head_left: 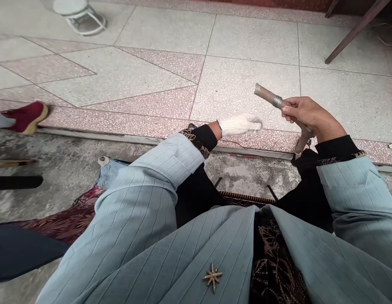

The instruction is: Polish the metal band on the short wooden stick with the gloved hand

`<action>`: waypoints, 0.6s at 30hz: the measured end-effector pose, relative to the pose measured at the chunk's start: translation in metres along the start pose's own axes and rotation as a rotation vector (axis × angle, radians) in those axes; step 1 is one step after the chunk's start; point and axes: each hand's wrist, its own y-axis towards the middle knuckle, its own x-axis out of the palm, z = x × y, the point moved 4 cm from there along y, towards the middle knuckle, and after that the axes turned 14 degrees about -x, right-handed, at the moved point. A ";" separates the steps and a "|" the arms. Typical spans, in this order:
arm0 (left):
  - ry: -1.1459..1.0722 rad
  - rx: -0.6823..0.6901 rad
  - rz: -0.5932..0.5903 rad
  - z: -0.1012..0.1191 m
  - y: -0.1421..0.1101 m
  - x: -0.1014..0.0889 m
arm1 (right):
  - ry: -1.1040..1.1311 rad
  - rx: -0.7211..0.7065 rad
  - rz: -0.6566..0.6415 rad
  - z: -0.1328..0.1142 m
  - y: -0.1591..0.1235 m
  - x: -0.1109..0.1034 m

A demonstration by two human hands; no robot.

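Note:
My right hand [305, 112] is bare and wrapped around a brown wooden stick [266, 93], which slants up to the left. Silvery wire [277, 101] is wound round the stick just beyond my fingers. Below the hand, a thicker bent or forked wooden part [303, 140] points down toward the step edge. To the left, apart from the stick, my left hand [240, 125] wears a white knitted glove. Its fingers are curled together near the tips; whatever they may hold is too small to make out.
A raised, tiled floor [164, 29] lies in front, its edge running across above grey concrete [72, 154]. A white stool [85, 17] stands far left. Another person's red shoe [26, 117] rests at the left edge. A wooden furniture leg [354, 36] slants at upper right.

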 end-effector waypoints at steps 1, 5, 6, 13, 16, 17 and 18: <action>0.017 0.000 -0.003 -0.001 -0.001 0.000 | -0.070 0.015 0.002 0.003 0.001 0.001; 0.129 -0.008 0.000 0.002 -0.008 -0.001 | -0.446 0.064 -0.085 0.021 0.006 0.009; 0.170 0.001 0.002 0.003 -0.010 -0.002 | -0.529 0.075 -0.155 0.026 0.007 0.013; 0.208 0.038 -0.060 -0.005 -0.006 -0.001 | -0.261 -0.074 -0.913 0.018 -0.016 0.049; 0.100 0.003 -0.137 -0.005 -0.006 0.003 | -0.109 -0.139 -0.906 -0.002 -0.023 0.045; 0.061 -0.001 -0.134 -0.004 -0.007 0.003 | -0.071 -0.149 -0.850 -0.007 -0.024 0.041; 0.024 0.007 -0.119 -0.002 -0.008 0.002 | -0.032 -0.153 -0.780 -0.011 -0.024 0.036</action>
